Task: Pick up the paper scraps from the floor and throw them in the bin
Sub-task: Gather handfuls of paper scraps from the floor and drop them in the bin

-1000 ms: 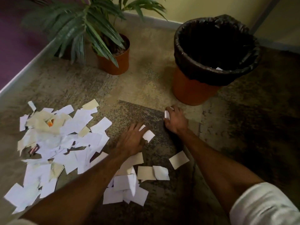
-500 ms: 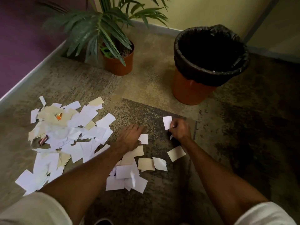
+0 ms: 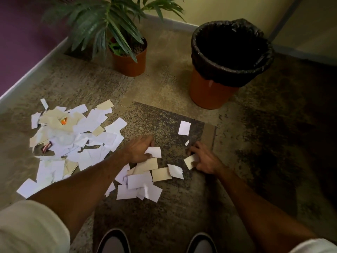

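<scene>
White and cream paper scraps lie on the carpet: a big pile at the left and a smaller cluster in the middle. My left hand pinches a white scrap at the top of that cluster. My right hand rests on the floor with its fingers closed on a cream scrap. One white scrap and a tiny bit lie loose beyond my right hand. The orange bin with a black liner stands farther back on the right.
A potted plant in an orange pot stands at the back, left of the bin. A wall and skirting run along the left. A small dark wrapper lies in the big pile. My two shoes show at the bottom edge.
My right hand let go of the white scrap it held, drew back toward me and took hold of the cream scrap. My left hand closed on a white scrap. The view pulled back.
</scene>
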